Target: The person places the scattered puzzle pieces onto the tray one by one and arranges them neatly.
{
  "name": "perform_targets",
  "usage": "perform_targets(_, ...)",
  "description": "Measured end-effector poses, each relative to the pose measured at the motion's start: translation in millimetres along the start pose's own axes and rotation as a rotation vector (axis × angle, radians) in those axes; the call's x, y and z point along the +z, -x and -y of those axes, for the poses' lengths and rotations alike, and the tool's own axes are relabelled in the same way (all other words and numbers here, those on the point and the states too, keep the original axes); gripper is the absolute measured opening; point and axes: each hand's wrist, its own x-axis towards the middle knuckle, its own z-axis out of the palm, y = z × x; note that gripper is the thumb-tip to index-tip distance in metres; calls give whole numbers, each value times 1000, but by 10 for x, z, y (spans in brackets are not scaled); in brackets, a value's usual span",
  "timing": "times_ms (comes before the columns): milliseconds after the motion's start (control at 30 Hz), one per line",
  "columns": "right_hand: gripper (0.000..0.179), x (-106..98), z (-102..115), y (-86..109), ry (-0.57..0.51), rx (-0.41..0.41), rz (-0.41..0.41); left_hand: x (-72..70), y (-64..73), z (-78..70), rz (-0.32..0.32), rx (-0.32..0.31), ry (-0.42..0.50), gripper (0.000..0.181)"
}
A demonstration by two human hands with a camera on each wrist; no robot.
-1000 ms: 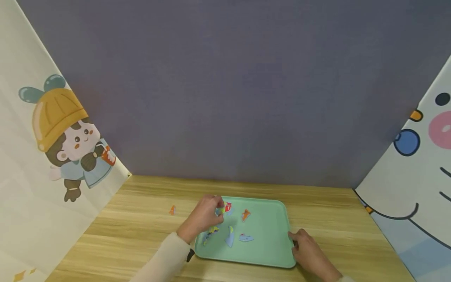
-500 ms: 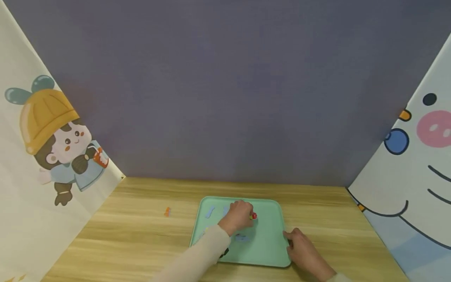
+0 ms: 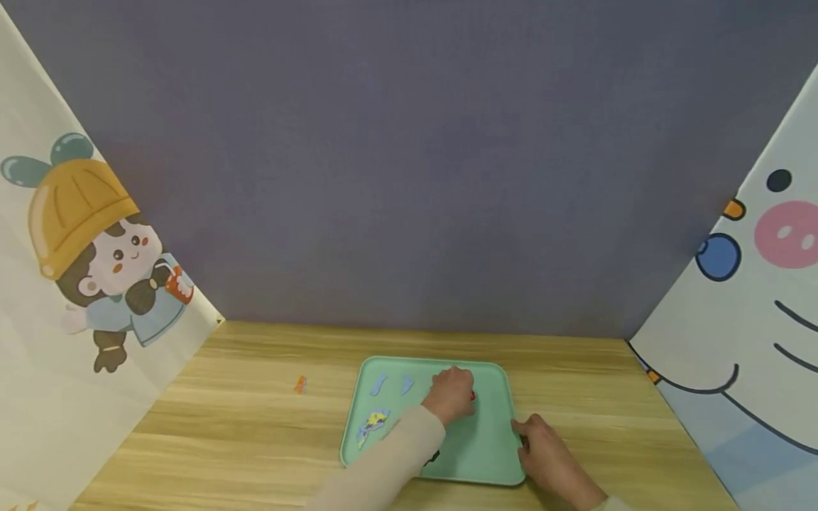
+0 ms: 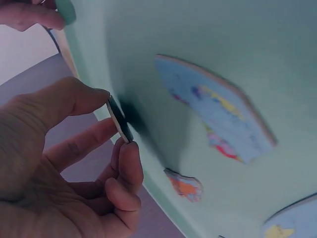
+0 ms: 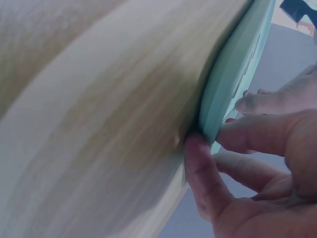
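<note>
My left hand is over the right half of a pale green tray. In the left wrist view its thumb and fingers pinch a thin puzzle piece edge-on, close over the tray; a bit of red shows past the hand in the head view. Near it lie a blue piece with coloured print and a small orange piece. Two pale blue pieces and a yellow-and-blue group rest on the tray's left half. My right hand grips the tray's right rim, thumb and fingers on either side.
A small orange piece lies on the wooden table, left of the tray. A grey wall stands behind, with cartoon-printed white panels on both sides. My left sleeve covers part of the tray's front.
My left hand has carried the pinched piece rightward from the tray's upper left, uncovering the pale blue pieces there. My right hand keeps its grip on the rim. The view has shifted slightly.
</note>
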Motion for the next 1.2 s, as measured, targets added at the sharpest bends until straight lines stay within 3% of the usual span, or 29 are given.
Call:
perform_targets(267, 42, -14, 19, -46, 15, -18, -3, -72, 86, 72, -10, 32, 46, 37)
perform_targets(367, 42, -26, 28, -57, 23, -27, -13, -134, 134, 170, -38, 52, 107, 22)
perform_targets(467, 42, -42, 37, -66, 29, -17, -3, -216, 172, 332, -55, 50, 163, 9)
perform_targets(533, 42, -51, 42, -71, 27, -8, 11, -282, 197, 468, -73, 36, 191, 22)
perform_targets(633, 42, -55, 34, -69, 27, -1, 24, -402, 228, 681, -84, 6, 228, 26)
perform_targets(833, 44, -50, 12, -43, 34, 5, 12, -647, 329, 1054, -148, -25, 211, 31)
perform_targets(900, 43, -49, 13, -41, 33, 3, 9, -690, 387, 1179, -167, -59, 243, 34)
perform_targets(1033, 43, -38, 15, -37, 18, 2, 14, -702, 558, 1461, -168, -190, 316, 37)
perform_targets(1200, 42, -18, 9, -27, 2, 7, 31, -700, 796, 1836, -167, -336, 313, 41)
